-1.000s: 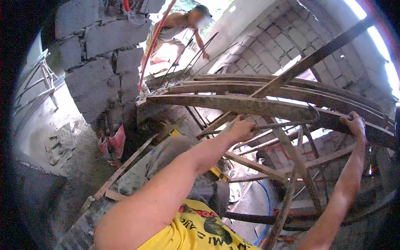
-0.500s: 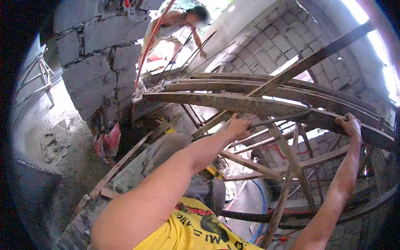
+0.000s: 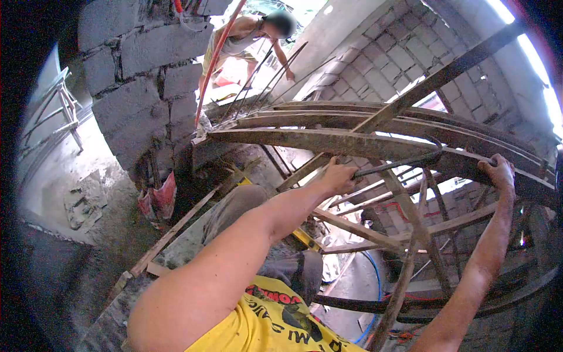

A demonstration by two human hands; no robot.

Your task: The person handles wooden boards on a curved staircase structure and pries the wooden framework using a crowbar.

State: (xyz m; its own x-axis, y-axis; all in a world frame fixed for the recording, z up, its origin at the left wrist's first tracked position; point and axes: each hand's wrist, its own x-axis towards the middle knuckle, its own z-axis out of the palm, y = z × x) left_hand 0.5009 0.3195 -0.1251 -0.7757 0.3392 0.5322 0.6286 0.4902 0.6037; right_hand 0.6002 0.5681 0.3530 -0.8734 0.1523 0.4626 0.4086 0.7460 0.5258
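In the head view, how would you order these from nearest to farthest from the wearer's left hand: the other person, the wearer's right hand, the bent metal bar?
1. Metal bar: nearest, held in the left hand.
2. Right hand: off to the right, on the wooden beam.
3. Other person: farthest, at the top, beyond the beam.

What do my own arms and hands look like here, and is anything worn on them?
Your left hand and right hand are both bare, with no gloves and no watch or band showing at the wrists. No sleeve shows on the left arm or right arm. The shirt is yellow, printed with red and black lettering.
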